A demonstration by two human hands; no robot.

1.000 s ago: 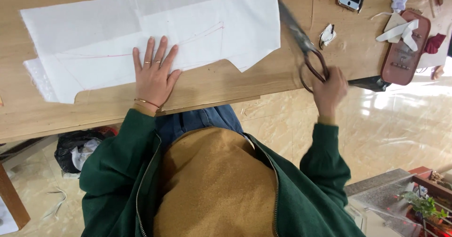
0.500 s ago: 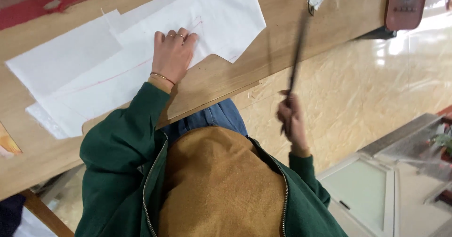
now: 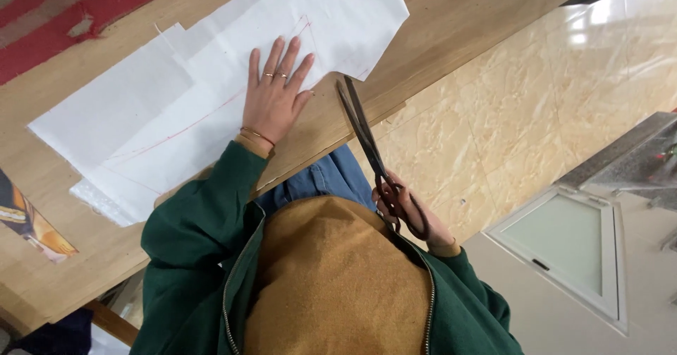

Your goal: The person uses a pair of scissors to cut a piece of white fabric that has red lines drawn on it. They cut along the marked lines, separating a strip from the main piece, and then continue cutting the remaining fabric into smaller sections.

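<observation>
From my remote seat I see the long dark metal tailor's scissors (image 3: 370, 154) held in the right hand (image 3: 409, 210), whose fingers are threaded through the handle loops and closed around them. The blades are only slightly apart, nearly together, and they point up and away from the body toward the table edge, their tips just beside the lower corner of the white cut fabric piece (image 3: 211, 87). I cannot tell whether the tips touch the cloth.

That fabric lies flat on the light wooden table (image 3: 451, 16), in overlapping white layers, with a thin red drawn line running across it from the lower left up toward the spread fingers. The left hand (image 3: 275, 98) lies palm down on the cloth with its fingers fanned out and grips nothing, pressing flat on the fabric near the red line. It wears thin rings and a slim bangle at the wrist.

Both arms are in dark green jacket sleeves (image 3: 204, 214), over a mustard-brown top (image 3: 331, 284) and blue jeans (image 3: 324, 179). A red strip of cloth (image 3: 77, 6) lies along the far left of the table. To the right, below the table, is a glossy beige tiled floor (image 3: 557, 94), and a pale framed panel (image 3: 564, 242) sits at the lower right.
</observation>
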